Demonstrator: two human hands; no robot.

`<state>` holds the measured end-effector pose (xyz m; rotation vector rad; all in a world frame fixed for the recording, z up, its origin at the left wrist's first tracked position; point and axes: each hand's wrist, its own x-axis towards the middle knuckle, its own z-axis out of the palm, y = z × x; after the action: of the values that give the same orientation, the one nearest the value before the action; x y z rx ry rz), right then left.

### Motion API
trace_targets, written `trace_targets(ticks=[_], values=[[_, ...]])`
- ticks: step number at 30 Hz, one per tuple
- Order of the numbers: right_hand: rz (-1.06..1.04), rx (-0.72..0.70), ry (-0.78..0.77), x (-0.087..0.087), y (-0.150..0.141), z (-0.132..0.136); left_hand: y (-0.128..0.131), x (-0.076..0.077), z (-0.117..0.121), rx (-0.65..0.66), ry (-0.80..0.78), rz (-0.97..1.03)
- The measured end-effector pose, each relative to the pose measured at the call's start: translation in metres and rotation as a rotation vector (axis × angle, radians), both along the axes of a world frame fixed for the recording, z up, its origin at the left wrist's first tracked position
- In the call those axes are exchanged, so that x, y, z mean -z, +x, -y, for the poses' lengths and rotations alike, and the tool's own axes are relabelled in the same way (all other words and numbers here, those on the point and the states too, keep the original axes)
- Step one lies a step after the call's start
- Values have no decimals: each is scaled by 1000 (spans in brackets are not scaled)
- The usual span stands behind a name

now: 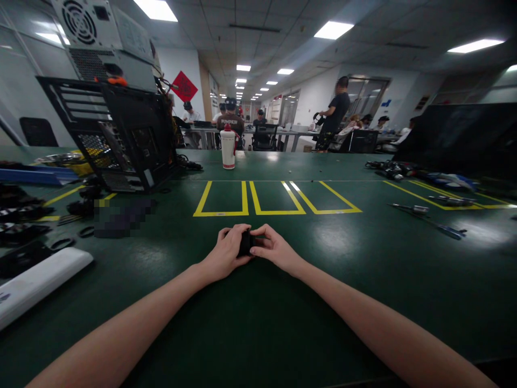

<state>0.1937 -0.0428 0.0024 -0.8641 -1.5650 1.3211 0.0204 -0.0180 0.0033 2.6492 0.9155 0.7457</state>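
Between my two hands, low over the green table, is a small black block-like object [245,245]; its exact kind cannot be made out. My left hand [228,250] wraps around its left side and covers much of it. From the right, my right hand [274,249] pinches its edge with thumb and fingertips. Just beyond the hands, yellow tape rectangles [278,212] mark the tabletop.
A black computer case [133,129] with power supplies [109,32] on top stands at the left. Nearer lies a long white bar [44,280]. A white bottle [228,148] stands at the back. Screwdrivers [428,215] lie right. Several people sit beyond; one person [338,110] stands.
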Motion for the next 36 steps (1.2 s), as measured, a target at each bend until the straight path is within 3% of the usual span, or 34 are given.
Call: trace_targets(ticks=[6,13,21,29,36], values=[[36,78,5,-1,-1,-2,0,-3,2,-1,-7,7],[-13,-22,7,2,1,-2,1,1,-1,-8,7,6],[18,73,18,2,-1,-2,2,2,-1,-12,17,15],[-23,-21,-9,1,1,1,0,1,0,-12,9,2],[27,68,1,-1,-1,1,1,-1,1,-3,5,14]])
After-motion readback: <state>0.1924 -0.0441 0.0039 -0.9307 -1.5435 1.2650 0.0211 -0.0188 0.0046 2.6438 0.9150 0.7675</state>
